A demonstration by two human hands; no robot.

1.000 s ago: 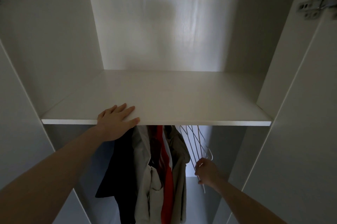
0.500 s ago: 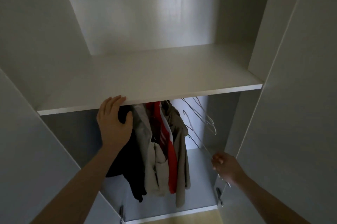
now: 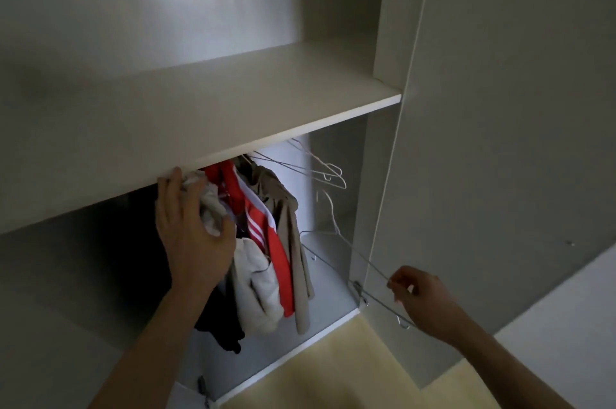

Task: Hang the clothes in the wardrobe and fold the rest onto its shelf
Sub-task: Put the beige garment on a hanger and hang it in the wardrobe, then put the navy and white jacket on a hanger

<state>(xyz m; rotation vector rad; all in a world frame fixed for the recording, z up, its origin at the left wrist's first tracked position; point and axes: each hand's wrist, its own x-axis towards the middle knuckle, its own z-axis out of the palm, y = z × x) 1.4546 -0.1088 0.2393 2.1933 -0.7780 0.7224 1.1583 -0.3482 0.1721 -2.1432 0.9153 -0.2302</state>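
Observation:
Under the white wardrobe shelf hang several garments: a dark one at the left, a cream garment, a red jacket with white stripes and a beige coat. My left hand presses against the cream garment just below the shelf edge, fingers straight, thumb hooked on the cloth. My right hand pinches a thin wire hanger and holds it out in front of the wardrobe's right side. Other empty wire hangers hang under the shelf at the right.
The open wardrobe door stands close on the right, with a hinge near my right hand. The wardrobe floor lies below the clothes, and yellowish flooring lies in front.
My left hand slid off the shelf top down onto the hanging clothes. My right hand drew one wire hanger out and down to the right. The camera tilted downward.

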